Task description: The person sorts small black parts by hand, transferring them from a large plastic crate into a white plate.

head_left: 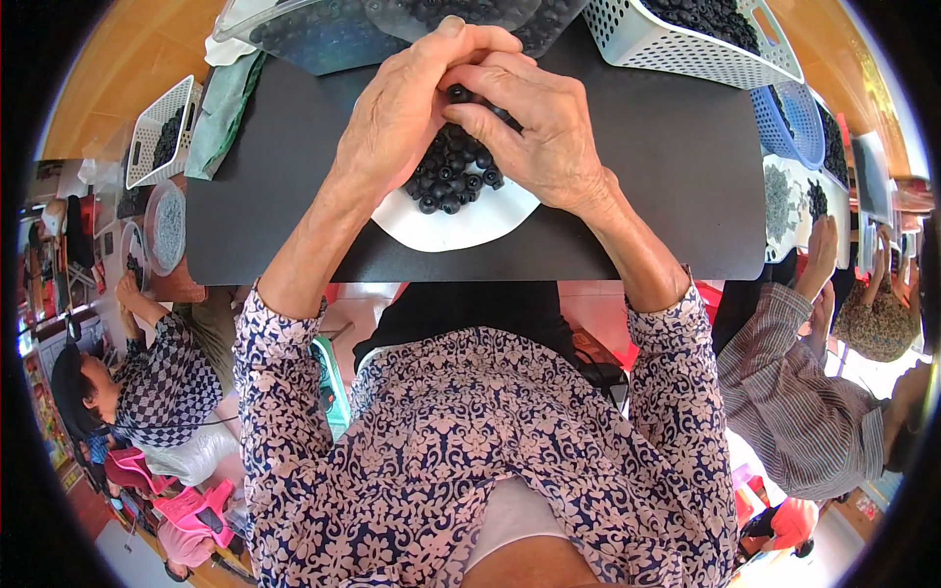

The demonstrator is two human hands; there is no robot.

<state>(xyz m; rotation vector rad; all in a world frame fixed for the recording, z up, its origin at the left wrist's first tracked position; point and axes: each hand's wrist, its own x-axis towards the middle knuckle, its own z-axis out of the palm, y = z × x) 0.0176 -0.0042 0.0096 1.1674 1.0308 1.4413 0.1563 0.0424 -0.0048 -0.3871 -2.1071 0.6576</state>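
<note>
Plate (456, 231), white, near the 6 o'clock edge of dark desk (676, 201); heap of dark round pieces (449, 178) sits on it, part hidden under the hands. Clock centre taken at the plate.

Left hand (404, 103): comes in from 7 o'clock, arched over the heap's 11 o'clock side. Fingers lie close together, bent toward the right hand (537, 132); palm faces away from view, so cannot tell whether this grip pinches anything.

Right hand: comes in from 4 o'clock. Thumb and forefinger curve around a gap in which dark pieces show, one close to both tips. Cannot tell whether that piece is pinched or lies behind. Fingertips of both hands meet or overlap at about 12 o'clock.

Surroundings: clear-walled bin (323, 51) at 11 to 12 o'clock, dark pieces inside. White perforated basket (676, 61) at 2 o'clock, dark contents. Blue basket (812, 137) close to 3 o'clock, past the desk's side. Green cloth (222, 122) at 10 o'clock; small white basket (140, 157) just beyond it. Co-workers seen at 8 o'clock (checked sleeve (167, 338)) and 4 o'clock (striped sleeve (769, 323)).
</note>
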